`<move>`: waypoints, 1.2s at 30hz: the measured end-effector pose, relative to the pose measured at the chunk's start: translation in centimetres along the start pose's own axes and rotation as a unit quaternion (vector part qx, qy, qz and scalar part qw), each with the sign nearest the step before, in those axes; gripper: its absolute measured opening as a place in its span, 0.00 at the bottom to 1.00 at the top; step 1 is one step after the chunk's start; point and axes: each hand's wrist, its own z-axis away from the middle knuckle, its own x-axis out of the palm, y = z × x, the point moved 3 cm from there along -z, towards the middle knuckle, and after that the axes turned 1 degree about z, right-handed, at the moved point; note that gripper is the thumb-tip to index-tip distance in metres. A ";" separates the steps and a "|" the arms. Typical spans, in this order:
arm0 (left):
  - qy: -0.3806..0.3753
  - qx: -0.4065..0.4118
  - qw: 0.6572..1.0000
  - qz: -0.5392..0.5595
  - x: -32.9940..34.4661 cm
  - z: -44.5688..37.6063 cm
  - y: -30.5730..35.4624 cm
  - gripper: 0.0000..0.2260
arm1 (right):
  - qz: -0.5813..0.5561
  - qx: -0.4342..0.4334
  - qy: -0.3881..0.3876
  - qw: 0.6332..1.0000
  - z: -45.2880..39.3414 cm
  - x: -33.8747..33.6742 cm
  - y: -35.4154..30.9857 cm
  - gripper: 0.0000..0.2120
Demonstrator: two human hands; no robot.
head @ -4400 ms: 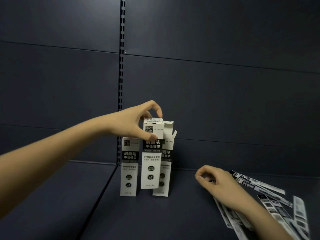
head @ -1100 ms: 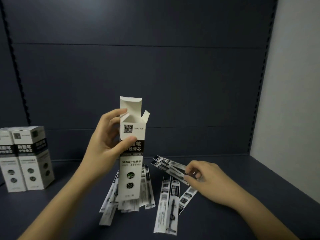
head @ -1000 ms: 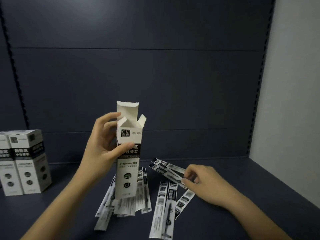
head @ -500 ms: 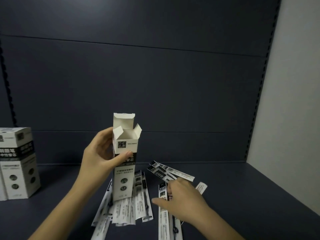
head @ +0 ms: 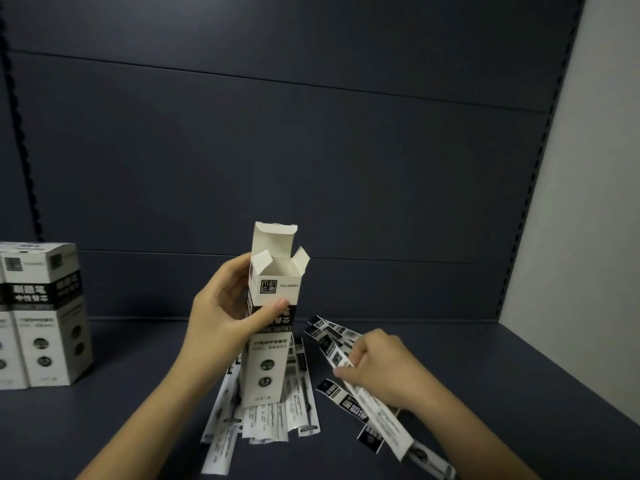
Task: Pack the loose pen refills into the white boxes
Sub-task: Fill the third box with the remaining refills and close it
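Frame centre: my left hand [head: 227,315] gripped tall white cardboard box with black label band [head: 272,327], upright, top flaps open, so mouth faced up for loading. Lower right: my right hand [head: 375,367] curled round flat white-and-black sleeved pen refills [head: 377,415], gathering bundle. More loose refills [head: 266,415] fanned on dark shelf [head: 485,375] beneath box. Closed white boxes [head: 45,317] stood left edge, out of way.

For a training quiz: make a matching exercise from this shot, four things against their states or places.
Things:
1. open box
2. left hand
3. right hand
4. closed boxes

States:
A. standing at the far left
B. gathering refills
C. held upright, flaps up
D. gripping the box's upper part

Pairs: 1-C, 2-D, 3-B, 4-A
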 end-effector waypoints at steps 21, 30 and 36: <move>-0.026 -0.007 1.000 -0.004 0.0 0.1 -0.5 0.28 | -0.458 -0.377 0.206 0.778 4.3 -12.5 -11.4 0.04; -0.030 0.006 1.000 -0.006 0.3 0.0 -0.7 0.27 | -0.399 -0.354 0.200 0.822 1.9 -9.5 -11.3 0.11; -0.036 0.015 0.999 -0.005 0.3 -0.1 -0.6 0.28 | -0.260 -0.348 0.192 0.880 1.4 -7.9 -10.6 0.08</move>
